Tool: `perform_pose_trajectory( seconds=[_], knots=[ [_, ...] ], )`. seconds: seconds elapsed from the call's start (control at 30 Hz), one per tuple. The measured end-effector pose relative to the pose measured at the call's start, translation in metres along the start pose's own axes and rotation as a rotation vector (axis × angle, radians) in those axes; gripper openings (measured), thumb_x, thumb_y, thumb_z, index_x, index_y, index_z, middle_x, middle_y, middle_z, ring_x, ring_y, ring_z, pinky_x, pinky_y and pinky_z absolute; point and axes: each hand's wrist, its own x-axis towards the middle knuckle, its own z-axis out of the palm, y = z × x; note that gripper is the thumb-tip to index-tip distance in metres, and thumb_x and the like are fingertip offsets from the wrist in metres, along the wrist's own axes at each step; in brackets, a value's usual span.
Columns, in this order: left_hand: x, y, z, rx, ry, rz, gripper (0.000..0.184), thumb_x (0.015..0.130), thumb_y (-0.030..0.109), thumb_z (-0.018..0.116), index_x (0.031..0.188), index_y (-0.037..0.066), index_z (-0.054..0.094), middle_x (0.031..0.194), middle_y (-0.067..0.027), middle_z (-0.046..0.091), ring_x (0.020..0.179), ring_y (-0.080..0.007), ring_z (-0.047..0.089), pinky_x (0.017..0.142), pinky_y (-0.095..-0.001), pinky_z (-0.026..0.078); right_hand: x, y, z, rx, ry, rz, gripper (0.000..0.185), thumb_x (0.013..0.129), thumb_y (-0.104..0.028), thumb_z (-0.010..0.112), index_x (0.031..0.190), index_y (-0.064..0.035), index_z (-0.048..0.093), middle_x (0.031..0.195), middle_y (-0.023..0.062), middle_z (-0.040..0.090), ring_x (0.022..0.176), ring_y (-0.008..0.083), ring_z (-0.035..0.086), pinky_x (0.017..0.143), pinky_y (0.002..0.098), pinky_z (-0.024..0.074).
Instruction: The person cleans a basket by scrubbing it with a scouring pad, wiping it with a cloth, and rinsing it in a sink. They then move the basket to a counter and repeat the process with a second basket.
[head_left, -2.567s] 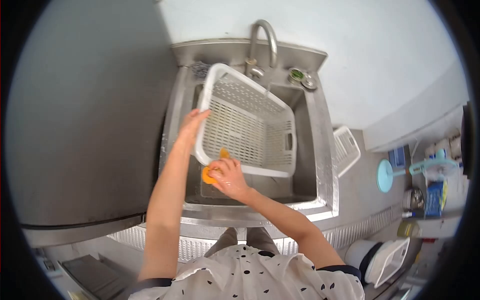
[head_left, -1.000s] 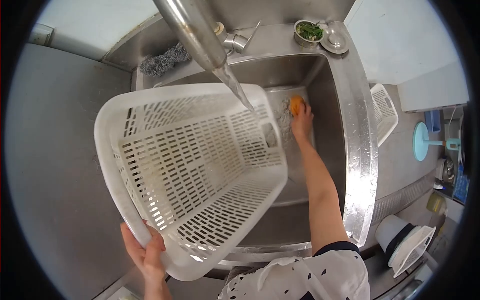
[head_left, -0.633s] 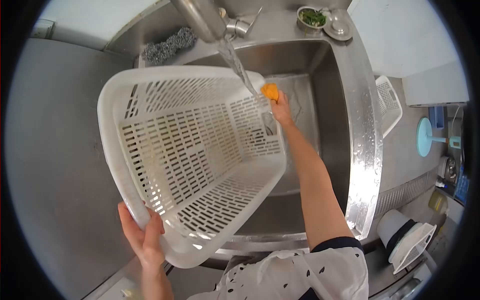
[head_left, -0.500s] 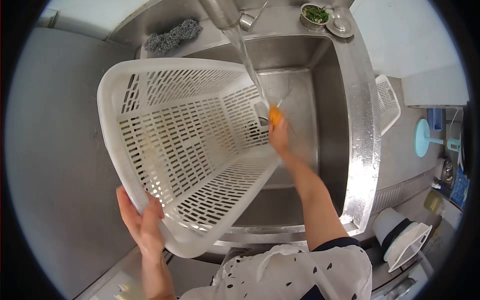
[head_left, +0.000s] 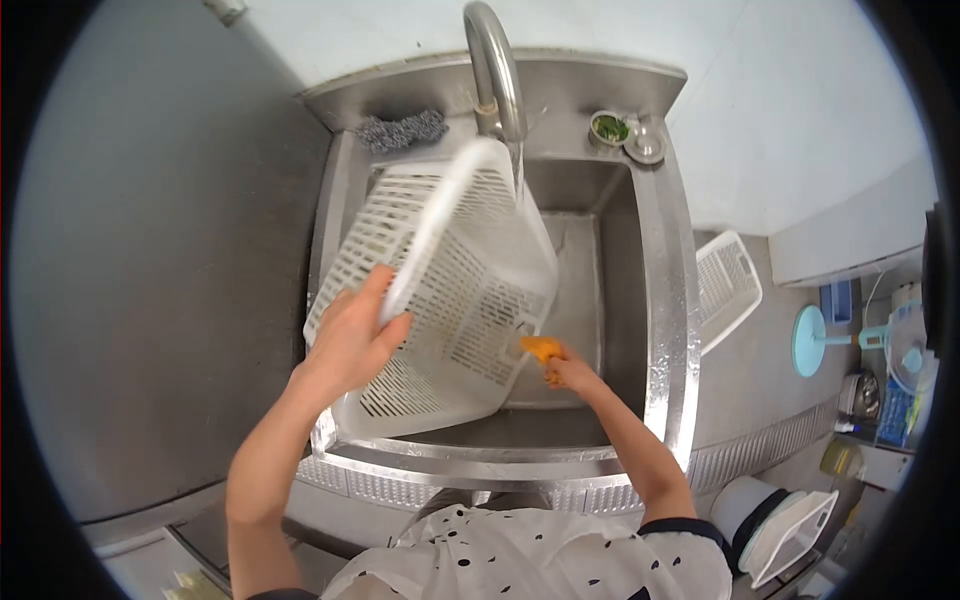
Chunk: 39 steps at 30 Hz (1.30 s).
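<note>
A large white slotted plastic basket point(head_left: 465, 265) is tilted over in the metal sink point(head_left: 625, 200). My left hand point(head_left: 350, 338) grips its raised rim, with the thumb and fingers closed over the edge. My right hand point(head_left: 573, 372) is closed around a bunched orange cloth point(head_left: 541, 348), close to the basket's lower right end. Whether the cloth touches the basket is hard to tell. Water from the curved faucet point(head_left: 497, 80) runs down at the basket's far edge.
Behind the sink lie a grey wire scourer point(head_left: 403, 130), a small bowl of chopped greens point(head_left: 608, 129) and a metal lid point(head_left: 646, 143). Another white basket point(head_left: 727, 285) stands on the floor to the right, near a light-blue round-headed object point(head_left: 808, 341). A grey panel point(head_left: 170, 280) borders the left.
My left hand has lifted and swung the basket's rim up and to the right, tipping the basket. My right hand has moved lower, still holding the orange cloth. The view has shifted back.
</note>
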Motion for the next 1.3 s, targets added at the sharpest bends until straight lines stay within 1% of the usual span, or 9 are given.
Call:
perform_pose_trajectory(
  seconds=[0.03,0.27,0.47,0.6,0.7,0.97,1.1,1.2,1.3],
  knots=[
    [0.006,0.001,-0.007,0.019,-0.052,0.049,0.035,0.078,0.012,0.059,0.11,0.003,0.047,0.093,-0.024,0.058,0.08,-0.0437,0.054,0.073,-0.0416,0.043,-0.016,-0.016,-0.004,0.1,0.08,-0.084,0.044,0.08,-0.008,0.041,0.124,-0.0086,0.043,0.084,0.0054,0.054,0.07,0.0159,0.056,0.057,0.0299,0.0486],
    [0.064,0.019,-0.04,0.396,-0.312,0.377,0.031,0.077,0.009,0.059,0.106,0.009,0.049,0.081,-0.0145,0.059,0.084,-0.0314,0.054,0.084,-0.039,0.033,-0.134,-0.123,-0.045,0.346,0.304,-0.739,0.049,0.075,-0.007,0.042,0.124,-0.0017,0.043,0.106,0.0075,0.053,0.095,0.0174,0.052,0.084,0.0326,0.0436],
    [0.112,0.017,-0.02,0.548,0.185,0.731,0.029,0.077,0.0,0.055,0.102,0.014,0.053,0.093,-0.0033,0.058,0.101,-0.0232,0.05,0.088,-0.0406,0.029,-0.151,-0.213,-0.072,0.037,0.442,-0.956,0.044,0.081,-0.012,0.052,0.124,-0.0033,0.045,0.109,0.009,0.054,0.102,0.0195,0.051,0.089,0.0319,0.0398],
    [0.106,0.03,0.023,-0.002,0.515,0.227,0.035,0.076,0.014,0.06,0.11,0.013,0.052,0.129,-0.018,0.035,0.123,-0.035,0.033,0.102,-0.0478,0.026,-0.109,-0.252,-0.053,-0.712,0.333,-1.442,0.031,0.078,-0.008,0.058,0.109,-0.0027,0.058,0.105,0.0125,0.057,0.1,0.0274,0.052,0.09,0.0358,0.0383],
    [0.09,0.066,0.045,-1.387,0.299,-0.251,0.069,0.079,0.009,0.056,0.139,0.016,0.023,0.136,-0.0189,0.029,0.126,-0.0294,0.032,0.097,-0.0431,0.037,-0.114,-0.256,-0.028,-1.043,0.179,-1.278,0.029,0.081,-0.011,0.058,0.109,-0.0031,0.058,0.127,0.0164,0.048,0.123,0.0349,0.04,0.106,0.0422,0.0238],
    [0.077,0.043,0.067,-1.382,0.154,0.038,0.091,0.075,-0.012,0.047,0.145,0.022,0.001,0.135,-0.0234,0.036,0.113,-0.0232,0.049,0.084,-0.0321,0.049,-0.025,-0.292,0.02,-0.938,0.329,-1.24,0.035,0.089,-0.019,0.045,0.119,-0.0005,0.044,0.139,0.0217,0.031,0.128,0.0394,0.03,0.104,0.046,0.0266],
    [0.074,0.028,0.059,-1.434,0.055,0.02,0.093,0.07,-0.01,0.042,0.145,0.026,0.0,0.132,-0.0245,0.04,0.104,-0.0224,0.056,0.073,-0.0307,0.054,0.035,-0.348,0.034,-0.564,0.855,-1.422,0.03,0.083,-0.02,0.053,0.109,-0.0052,0.053,0.119,0.0237,0.047,0.111,0.0399,0.043,0.092,0.0483,0.0342],
    [0.07,0.015,0.047,-1.438,0.01,0.039,0.095,0.066,-0.011,0.04,0.145,0.025,0.001,0.132,-0.0238,0.041,0.107,-0.0234,0.055,0.074,-0.0324,0.055,0.047,-0.362,0.044,-0.429,0.607,-1.091,0.025,0.079,-0.018,0.058,0.101,-0.0071,0.058,0.105,0.0193,0.055,0.1,0.0371,0.049,0.086,0.0478,0.0366],
    [0.065,0.019,0.035,-1.465,-0.024,0.02,0.096,0.061,-0.012,0.037,0.145,0.022,0.004,0.13,-0.0221,0.042,0.111,-0.0248,0.053,0.076,-0.0344,0.056,0.023,-0.351,0.079,-0.544,0.809,-1.365,0.021,0.078,-0.011,0.056,0.098,-0.0072,0.061,0.106,0.0115,0.056,0.092,0.0342,0.053,0.083,0.0448,0.0389]
  ],
)
